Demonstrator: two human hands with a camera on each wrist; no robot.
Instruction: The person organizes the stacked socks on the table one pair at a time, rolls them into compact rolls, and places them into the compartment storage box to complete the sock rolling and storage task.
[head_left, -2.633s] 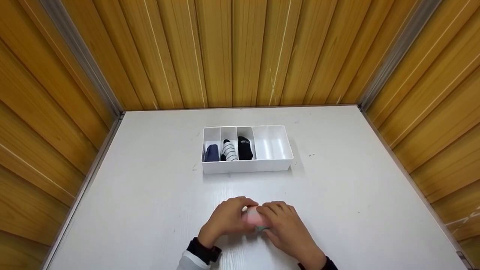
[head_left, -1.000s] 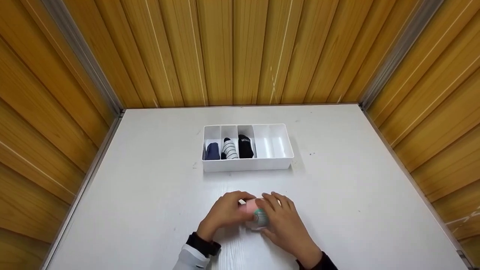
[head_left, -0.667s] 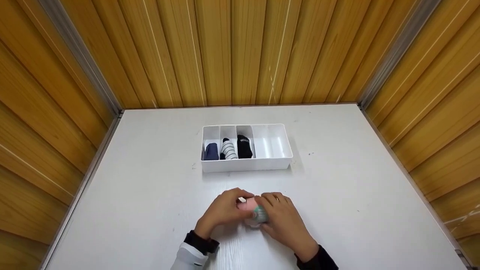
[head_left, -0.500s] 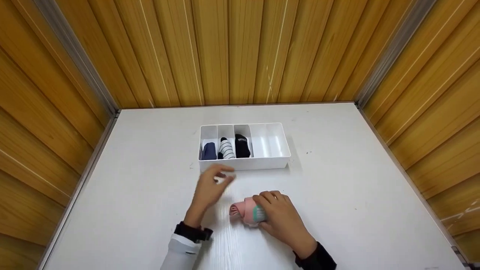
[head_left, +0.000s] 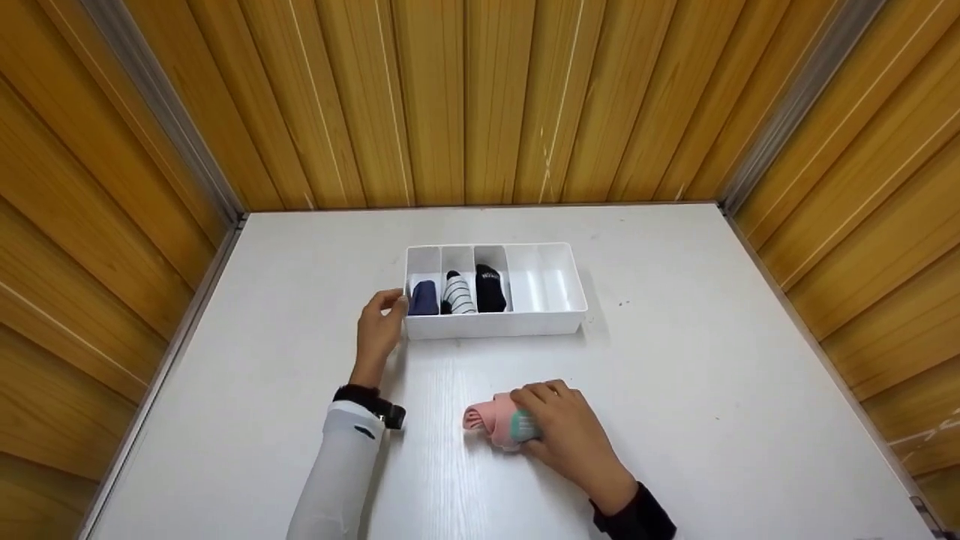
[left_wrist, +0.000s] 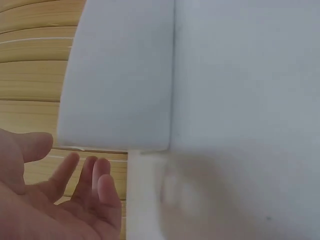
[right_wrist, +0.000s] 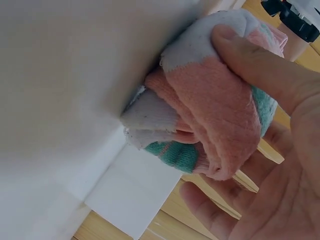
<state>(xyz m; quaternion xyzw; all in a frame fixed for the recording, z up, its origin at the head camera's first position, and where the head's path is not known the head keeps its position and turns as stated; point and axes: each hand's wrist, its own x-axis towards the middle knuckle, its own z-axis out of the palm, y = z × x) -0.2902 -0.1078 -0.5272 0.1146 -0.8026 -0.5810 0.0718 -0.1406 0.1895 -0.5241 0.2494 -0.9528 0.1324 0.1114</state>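
My right hand (head_left: 566, 431) grips a rolled-up pair of socks (head_left: 496, 420), pink with grey and green parts, low over the near part of the table. In the right wrist view the thumb lies across the grey part of the rolled socks (right_wrist: 210, 100), with the fingers on the far side. My left hand (head_left: 380, 322) is at the left end of the white divided box (head_left: 495, 327), fingertips right at its rim. The left wrist view shows the thumb and bent fingers (left_wrist: 65, 175) apart, beside the box's wall (left_wrist: 117, 75).
Standing in the box's left compartments are a navy rolled sock (head_left: 424, 298), a white striped sock (head_left: 458, 294) and a black sock (head_left: 490, 289). Its two right compartments show bare bottoms. Wood-patterned walls (head_left: 480, 105) enclose the white table (head_left: 675, 360) at the back and sides.
My left hand has let go of the rolled socks and moved forward and left to the box's left end. The right hand keeps its hold, almost in place.
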